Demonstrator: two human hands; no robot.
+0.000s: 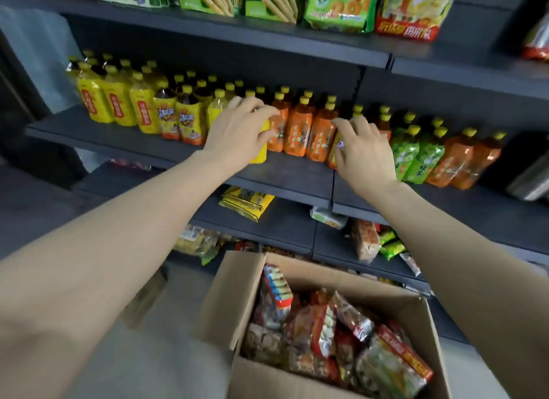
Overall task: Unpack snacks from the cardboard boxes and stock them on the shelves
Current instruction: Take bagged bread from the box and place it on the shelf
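An open cardboard box stands on the floor below me, filled with several red and silver snack packets. Both arms reach over it to the dark middle shelf, which is lined with drink bottles. My left hand is wrapped around a yellow bottle at the front of the row. My right hand is closed over the top of an orange-labelled bottle, most of which it hides. Orange bottles stand between the two hands.
Yellow bottles fill the shelf's left end; green and orange ones the right. The upper shelf carries green biscuit boxes and bags. Lower shelves hold yellow packets and other snack bags.
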